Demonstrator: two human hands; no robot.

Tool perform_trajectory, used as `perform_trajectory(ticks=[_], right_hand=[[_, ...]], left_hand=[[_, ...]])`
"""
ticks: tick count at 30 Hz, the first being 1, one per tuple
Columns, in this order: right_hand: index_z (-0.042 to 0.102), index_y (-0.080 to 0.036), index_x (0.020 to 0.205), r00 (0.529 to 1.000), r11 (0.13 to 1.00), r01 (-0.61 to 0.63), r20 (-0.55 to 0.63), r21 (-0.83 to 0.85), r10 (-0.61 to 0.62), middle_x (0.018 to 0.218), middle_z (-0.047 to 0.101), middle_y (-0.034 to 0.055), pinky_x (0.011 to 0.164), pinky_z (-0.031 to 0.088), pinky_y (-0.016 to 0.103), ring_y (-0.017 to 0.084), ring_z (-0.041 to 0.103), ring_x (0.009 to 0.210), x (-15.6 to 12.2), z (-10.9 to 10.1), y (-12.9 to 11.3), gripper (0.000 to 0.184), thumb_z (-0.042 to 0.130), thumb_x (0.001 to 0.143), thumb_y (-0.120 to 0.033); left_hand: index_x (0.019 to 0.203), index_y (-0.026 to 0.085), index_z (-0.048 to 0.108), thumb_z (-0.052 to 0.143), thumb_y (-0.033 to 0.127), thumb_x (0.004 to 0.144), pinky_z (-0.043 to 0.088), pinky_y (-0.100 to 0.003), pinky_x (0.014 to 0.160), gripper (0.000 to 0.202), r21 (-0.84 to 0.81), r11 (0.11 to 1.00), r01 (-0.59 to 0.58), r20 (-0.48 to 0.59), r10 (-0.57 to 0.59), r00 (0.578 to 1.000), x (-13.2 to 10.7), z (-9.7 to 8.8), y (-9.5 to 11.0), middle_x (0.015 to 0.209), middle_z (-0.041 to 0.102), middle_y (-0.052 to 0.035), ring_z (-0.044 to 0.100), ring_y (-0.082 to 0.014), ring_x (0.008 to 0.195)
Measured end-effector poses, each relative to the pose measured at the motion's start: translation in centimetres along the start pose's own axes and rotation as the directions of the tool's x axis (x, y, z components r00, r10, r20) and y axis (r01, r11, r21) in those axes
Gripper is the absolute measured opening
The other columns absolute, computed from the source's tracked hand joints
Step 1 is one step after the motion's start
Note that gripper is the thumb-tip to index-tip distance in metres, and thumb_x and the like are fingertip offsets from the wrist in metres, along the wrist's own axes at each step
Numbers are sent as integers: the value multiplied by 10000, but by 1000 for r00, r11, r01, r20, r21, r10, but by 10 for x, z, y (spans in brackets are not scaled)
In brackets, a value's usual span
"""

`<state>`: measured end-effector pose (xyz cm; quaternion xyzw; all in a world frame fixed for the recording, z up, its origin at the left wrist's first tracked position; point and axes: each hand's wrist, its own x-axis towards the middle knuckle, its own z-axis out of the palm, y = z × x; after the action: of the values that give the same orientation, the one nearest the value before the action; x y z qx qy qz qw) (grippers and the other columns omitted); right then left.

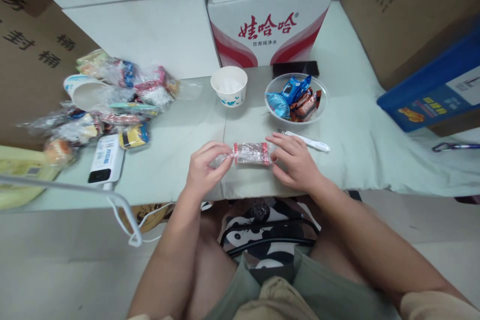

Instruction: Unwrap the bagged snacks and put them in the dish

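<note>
A small snack bar in a clear wrapper with red bands (252,153) lies crosswise near the table's front edge, between my two hands. My left hand (208,166) pinches the clear left end of the wrapper between thumb and fingers. At the other end, my right hand (294,162) has its thumb and fingers around the wrapper's right end, with the index finger stretched along the top. A white-handled knife or cutter (313,143) lies just beyond my right hand. Behind it stands a clear plastic bowl (325,102) with blue and brown wrapped snacks (296,95).
A paper cup (229,91) stands behind the snack bar. Packaged snacks (127,100), another paper cup (84,92) and a white power bank (108,160) crowd the left. A dark phone (295,69) lies before a white-and-red carton (270,25); a blue box (435,87) stands at right.
</note>
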<state>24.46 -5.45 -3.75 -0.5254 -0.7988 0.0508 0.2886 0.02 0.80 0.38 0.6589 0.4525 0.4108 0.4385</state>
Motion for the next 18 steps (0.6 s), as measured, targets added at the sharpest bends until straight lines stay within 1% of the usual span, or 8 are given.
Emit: perform_trajectory(ticks=[3, 8, 9, 11, 12, 14, 16, 18], right_hand=[[631, -226, 1025, 996, 999, -15, 91, 38, 12, 1023, 743, 80, 998, 383, 448, 267, 650, 1057, -3, -7, -4, 177, 531, 881, -246], [640, -228, 1157, 939, 1000, 27, 343, -16, -20, 944, 741, 74, 746, 390, 341, 224, 656, 810, -12, -31, -13, 258, 522, 936, -288], [663, -232, 1099, 909, 1000, 17, 418, -17, -8, 892, 741, 68, 703, 379, 332, 217, 650, 750, -13, -35, -15, 231, 506, 959, -327], [692, -240, 1012, 855, 997, -45, 514, -60, 69, 753, 720, 54, 627, 353, 321, 204, 618, 620, -15, -35, -16, 278, 450, 993, -374], [697, -247, 1049, 843, 990, -90, 521, -108, 134, 696, 705, 50, 601, 343, 318, 201, 600, 571, -15, -33, -17, 304, 425, 1000, -373], [616, -253, 1308, 840, 959, -187, 471, -215, 269, 654, 694, 49, 578, 348, 316, 211, 596, 536, -13, -26, -17, 389, 420, 992, -370], [398, -212, 1526, 834, 918, -276, 404, -286, 377, 671, 707, 64, 571, 371, 325, 236, 615, 546, -10, -18, -18, 588, 460, 968, -387], [304, -186, 1569, 824, 892, -331, 367, -307, 432, 699, 719, 78, 557, 384, 334, 251, 627, 560, -7, -15, -21, 680, 497, 950, -393]], left_hand=[[692, 266, 772, 825, 244, 648, 538, -304, 786, 72, 58, 998, 21, 166, -31, 986, -19, -10, 9, 779, 736, -45, 657, -218, 764], [862, 287, 809, 795, 266, 709, 496, -244, 586, 155, 226, 968, 110, 431, -200, 880, -42, -25, 7, 745, 764, -20, 670, -191, 638], [871, 283, 812, 779, 272, 731, 485, -242, 564, 145, 242, 964, 114, 417, -209, 884, -43, -27, 5, 716, 759, -18, 660, -184, 604], [810, 266, 807, 742, 279, 771, 498, -253, 584, 77, 229, 968, 101, 265, -161, 951, -43, -28, 1, 671, 742, -20, 648, -183, 588], [769, 260, 797, 739, 277, 772, 521, -268, 635, 60, 213, 973, 86, 135, -116, 984, -40, -27, -1, 679, 740, -24, 654, -191, 621], [770, 260, 785, 795, 264, 704, 551, -322, 822, 67, 206, 977, 59, -72, -45, 996, -33, -21, -5, 786, 757, -36, 682, -230, 787], [881, 268, 785, 868, 251, 589, 495, -401, 1021, 305, 261, 964, 40, -50, -28, 998, -26, -10, -9, 981, 761, -52, 661, -284, 1019], [1025, 281, 765, 882, 271, 565, 423, -462, 1115, 475, 339, 941, 11, 125, -57, 990, -21, 2, -15, 1167, 725, -68, 603, -319, 1182]])
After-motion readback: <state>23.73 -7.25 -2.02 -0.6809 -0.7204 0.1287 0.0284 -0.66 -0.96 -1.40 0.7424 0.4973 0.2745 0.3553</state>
